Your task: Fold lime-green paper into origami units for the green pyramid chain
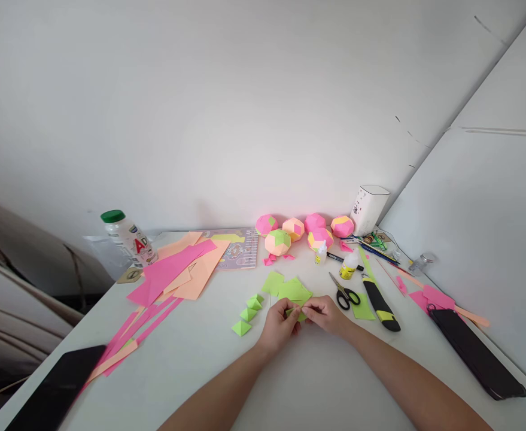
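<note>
Left hand (279,324): pinches the small green paper piece (302,315) between thumb and fingers, low over the table (191,377).
Right hand (327,314): pinches the same piece from the other side, thumb against index finger, fingertips close to those of the left; exact fold hidden by the fingers.
Green sheets (295,288): lie overlapping just behind the hands, one more flat square at their left end.
Green paper pyramids (241,328): sit three in a slanting row, left of the left hand.
Scissors (340,288): lie just beyond the right hand, blades pointing away.
Green scrap (362,307): lies between scissors and cutter.
Cutter (380,304): lies right of the scissors, black and yellow.
Glue bottles (348,267): stand two behind the scissors, with a marker (334,257) lying between.
Paper balls (277,243): rest six together near the wall, in pink, orange, green and yellow.
White container (367,211): stands right of the balls.
Black pouch (478,354): lies at the far right, near pink scraps (437,297).
Pink sheet (166,272): lies well left, on and beside orange sheets (206,272).
Notebook (245,251): lies flat behind the sheets, against the wall.
Green-capped bottle (130,239): stands at the back left.
Pink strips (155,320): trail toward a dark flat slab (58,389) at the near left.
</note>
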### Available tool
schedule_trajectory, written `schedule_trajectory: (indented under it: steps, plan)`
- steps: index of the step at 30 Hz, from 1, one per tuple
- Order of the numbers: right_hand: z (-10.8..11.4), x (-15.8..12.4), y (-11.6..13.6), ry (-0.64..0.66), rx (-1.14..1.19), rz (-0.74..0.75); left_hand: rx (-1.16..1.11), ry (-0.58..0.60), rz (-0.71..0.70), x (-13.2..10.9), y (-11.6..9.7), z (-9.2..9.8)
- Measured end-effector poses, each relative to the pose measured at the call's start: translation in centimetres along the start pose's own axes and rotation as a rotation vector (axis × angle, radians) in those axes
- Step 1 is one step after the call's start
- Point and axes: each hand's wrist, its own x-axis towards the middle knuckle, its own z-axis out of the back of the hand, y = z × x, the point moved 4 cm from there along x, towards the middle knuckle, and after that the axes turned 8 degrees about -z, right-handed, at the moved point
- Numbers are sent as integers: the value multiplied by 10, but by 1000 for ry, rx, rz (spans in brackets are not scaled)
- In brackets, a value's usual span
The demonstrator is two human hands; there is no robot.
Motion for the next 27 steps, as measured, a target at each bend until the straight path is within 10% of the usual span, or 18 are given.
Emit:
schedule_trajectory:
  steps: [27]
  plan:
    - [4,1,-2,-48,183,-90,-112,-92,-5,-1,-5,3]
